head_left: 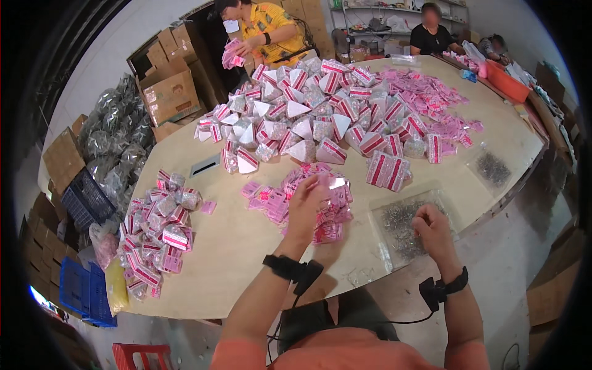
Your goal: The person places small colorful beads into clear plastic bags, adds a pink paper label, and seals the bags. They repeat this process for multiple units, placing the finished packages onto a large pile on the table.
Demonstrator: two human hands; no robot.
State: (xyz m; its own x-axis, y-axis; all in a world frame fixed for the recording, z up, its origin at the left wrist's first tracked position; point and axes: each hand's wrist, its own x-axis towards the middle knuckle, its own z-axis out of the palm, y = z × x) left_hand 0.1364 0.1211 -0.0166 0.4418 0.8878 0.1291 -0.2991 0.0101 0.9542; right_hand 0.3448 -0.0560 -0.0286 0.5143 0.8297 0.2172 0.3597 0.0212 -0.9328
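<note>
My left hand (308,200) is closed over a heap of pink printed cards (290,191), gripping a pink card (324,180) near its fingertips. Light glints off a shiny clear piece beside those fingers. My right hand (433,229) is pinched above a clear shallow tray (381,242) of small dark metal pieces (401,225). Whatever its fingers hold, if anything, is hidden. Between the two hands and farther back lie a couple of clear packs with pink-and-white labels (387,171).
Packed bags (314,111) form a big pile at the table's far side, with loose pink cards (419,92) beside it. Another pile (157,228) lies left. A second clear tray (492,168) sits right. Co-workers are across the table; one in yellow (271,31) holds pink cards.
</note>
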